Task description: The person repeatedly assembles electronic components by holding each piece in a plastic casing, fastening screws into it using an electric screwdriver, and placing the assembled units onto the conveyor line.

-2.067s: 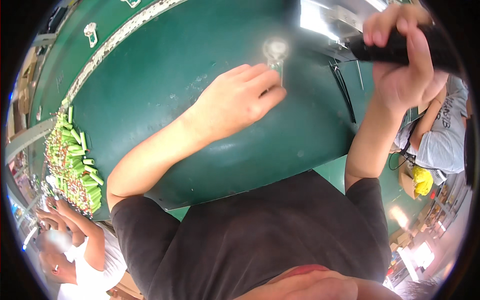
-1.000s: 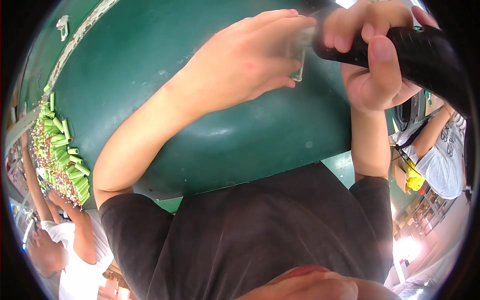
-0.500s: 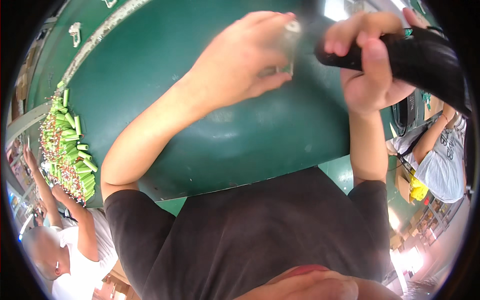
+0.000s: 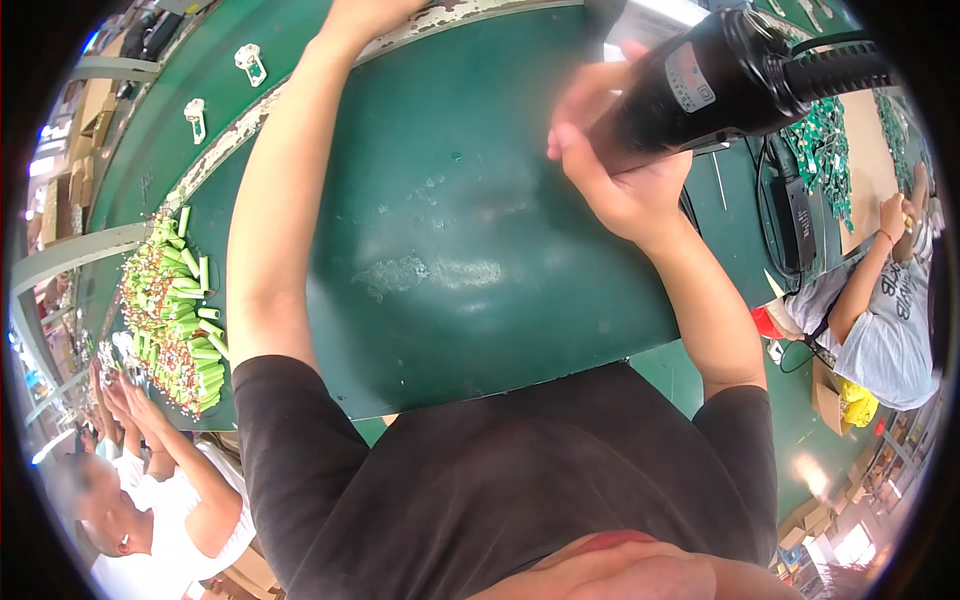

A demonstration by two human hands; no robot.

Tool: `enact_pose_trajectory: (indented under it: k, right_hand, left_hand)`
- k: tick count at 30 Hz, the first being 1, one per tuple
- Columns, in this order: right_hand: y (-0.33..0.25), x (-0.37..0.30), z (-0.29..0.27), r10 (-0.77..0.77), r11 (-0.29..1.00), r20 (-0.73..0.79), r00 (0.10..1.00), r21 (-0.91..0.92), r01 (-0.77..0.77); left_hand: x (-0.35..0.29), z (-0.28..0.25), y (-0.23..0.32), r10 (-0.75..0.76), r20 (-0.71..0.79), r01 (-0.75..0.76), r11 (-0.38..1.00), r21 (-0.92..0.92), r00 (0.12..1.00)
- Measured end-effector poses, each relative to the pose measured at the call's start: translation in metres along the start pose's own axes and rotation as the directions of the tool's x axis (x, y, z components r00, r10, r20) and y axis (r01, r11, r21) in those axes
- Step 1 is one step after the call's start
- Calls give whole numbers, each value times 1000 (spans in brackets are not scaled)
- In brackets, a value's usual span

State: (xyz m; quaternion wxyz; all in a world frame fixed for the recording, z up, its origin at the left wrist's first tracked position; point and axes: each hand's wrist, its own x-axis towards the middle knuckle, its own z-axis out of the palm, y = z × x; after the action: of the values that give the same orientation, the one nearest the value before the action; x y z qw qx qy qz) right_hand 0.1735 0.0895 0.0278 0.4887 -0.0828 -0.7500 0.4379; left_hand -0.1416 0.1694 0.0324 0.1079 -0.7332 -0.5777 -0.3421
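Observation:
My right hand (image 4: 640, 185) is wrapped round the black barrel of a corded electric screwdriver (image 4: 690, 95). The tool lies slantwise, its ribbed cord end toward the right and a grey label on its side. Its working end is hidden behind my fingers or blurred. My left hand (image 4: 372, 14) reaches far forward to the worn, paint-chipped rail (image 4: 470, 18) at the top edge. Its fingers are cut off there, so what it holds, if anything, does not show. Two small white parts (image 4: 250, 64) (image 4: 196, 120) lie beyond the rail, left of my left forearm.
A green worktop (image 4: 480, 300) spreads before me. Green battery cells with wires (image 4: 185, 320) are heaped at left. Green circuit boards (image 4: 825, 150) and a black power adapter (image 4: 793, 220) lie at right. Co-workers sit at left (image 4: 190, 500) and right (image 4: 885, 330).
My left hand has swung forward and left from mid-table to the rail; the small pale part it held no longer shows. My right hand has moved left with the screwdriver, tilting it.

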Motion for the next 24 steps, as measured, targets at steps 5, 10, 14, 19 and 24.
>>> enact_pose_trajectory:
  k: [5,10,14,19,24]
  right_hand:
    - [3,-5,1,12,999,-81,997,54,-8]
    - [-29,14,0,97,945,-340,935,326,21]
    - [-57,33,-51,-173,974,-370,913,72,214]
    - [-55,43,-82,-254,966,-305,918,-34,256]
    - [-31,46,-74,-207,969,-293,933,-191,155]
  left_hand:
    - [15,19,21,-133,307,140,990,-1,942]
    - [-8,28,12,-91,195,111,989,-97,977]
    - [-52,-6,111,158,85,-139,971,-192,984]
    - [-119,-35,179,180,338,-54,935,-350,924]
    - [-126,-33,189,227,192,-119,883,-454,955]
